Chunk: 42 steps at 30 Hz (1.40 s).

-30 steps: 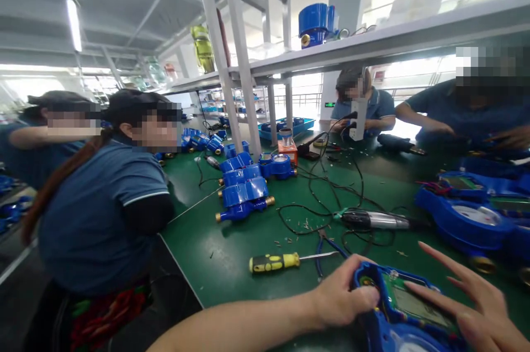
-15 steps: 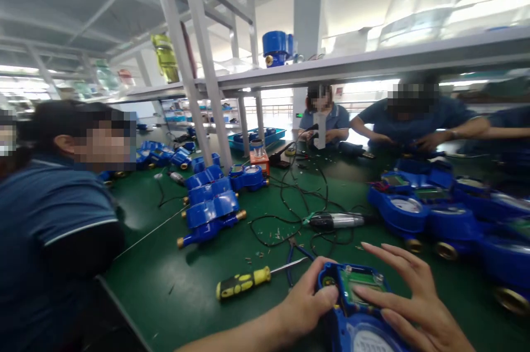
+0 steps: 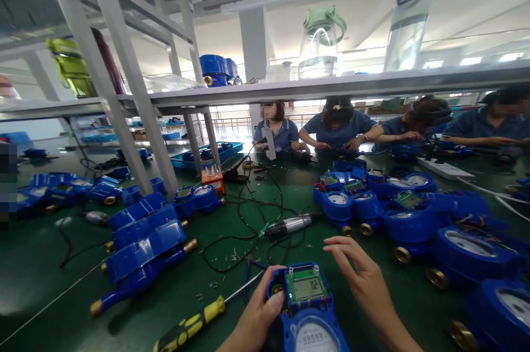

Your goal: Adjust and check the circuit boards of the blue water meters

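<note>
Near the bottom centre, my left hand point(image 3: 263, 305) grips the left side of a blue water meter point(image 3: 285, 321), its thumb over the edge of the open housing. A small screen point(image 3: 308, 287) on the meter's green board shows digits, and a round dial sits below it. My right hand point(image 3: 362, 280) is raised just right of the meter, fingers apart and holding nothing. A yellow and black screwdriver point(image 3: 192, 325) lies to the left. Blue-handled pliers point(image 3: 248, 274) lie behind it, partly hidden by my left hand.
Blue meters point(image 3: 147, 250) are lined up at the left, and several more point(image 3: 414, 225) crowd the right. A corded electric screwdriver point(image 3: 287, 225) lies in the middle among black cables and small screws. A shelf point(image 3: 290, 88) with bottles crosses above. Several people sit across the table.
The view has swung to the right. My right hand has lifted off the meter's board to its right side, uncovering the screen. My left hand still holds the meter.
</note>
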Motion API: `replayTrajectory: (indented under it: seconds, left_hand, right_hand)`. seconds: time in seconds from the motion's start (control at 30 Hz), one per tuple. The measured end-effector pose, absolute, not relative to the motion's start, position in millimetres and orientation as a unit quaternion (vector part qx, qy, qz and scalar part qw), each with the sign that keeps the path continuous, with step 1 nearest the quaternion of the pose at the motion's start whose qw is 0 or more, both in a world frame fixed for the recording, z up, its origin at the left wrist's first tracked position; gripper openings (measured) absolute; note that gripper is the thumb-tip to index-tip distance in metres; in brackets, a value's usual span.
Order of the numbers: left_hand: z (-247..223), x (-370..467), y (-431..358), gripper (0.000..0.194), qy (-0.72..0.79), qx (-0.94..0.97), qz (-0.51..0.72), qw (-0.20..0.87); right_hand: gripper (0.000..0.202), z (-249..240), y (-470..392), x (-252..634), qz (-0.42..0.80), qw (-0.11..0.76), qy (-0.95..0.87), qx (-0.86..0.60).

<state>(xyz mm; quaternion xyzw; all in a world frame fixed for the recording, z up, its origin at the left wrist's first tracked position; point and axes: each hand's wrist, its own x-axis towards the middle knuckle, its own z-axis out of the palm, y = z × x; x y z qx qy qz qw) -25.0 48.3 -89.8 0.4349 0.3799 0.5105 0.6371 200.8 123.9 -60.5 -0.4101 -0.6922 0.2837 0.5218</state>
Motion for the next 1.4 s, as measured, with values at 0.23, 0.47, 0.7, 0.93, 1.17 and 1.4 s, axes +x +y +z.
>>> replayTrajectory:
  seconds: [0.23, 0.47, 0.7, 0.93, 1.17, 1.4]
  left_hand:
    - [-87.8, -26.0, 48.2, 0.051, 0.380, 0.441, 0.501, 0.641]
    - [-94.7, -28.0, 50.1, 0.054, 0.403, 0.461, 0.499, 0.613]
    - [-98.9, -30.8, 50.4, 0.054, 0.396, 0.464, 0.494, 0.619]
    - [-95.7, -30.0, 48.5, 0.053, 0.391, 0.473, 0.492, 0.618]
    - [-98.6, -30.8, 50.9, 0.054, 0.404, 0.470, 0.491, 0.612]
    - [-101.0, -30.4, 51.0, 0.055, 0.416, 0.467, 0.494, 0.604]
  right_hand:
    - [0.067, -104.4, 127.3, 184.6, 0.364, 0.364, -0.752, -0.413]
    - [0.075, -117.2, 131.9, 185.0, 0.350, 0.330, -0.771, -0.417]
    - [0.075, -121.7, 133.6, 183.6, 0.348, 0.317, -0.773, -0.425]
    - [0.074, -122.8, 132.3, 183.8, 0.346, 0.315, -0.771, -0.432]
    - [0.072, -122.0, 131.7, 182.9, 0.345, 0.317, -0.769, -0.436]
    - [0.071, -121.7, 132.2, 183.2, 0.342, 0.320, -0.770, -0.434]
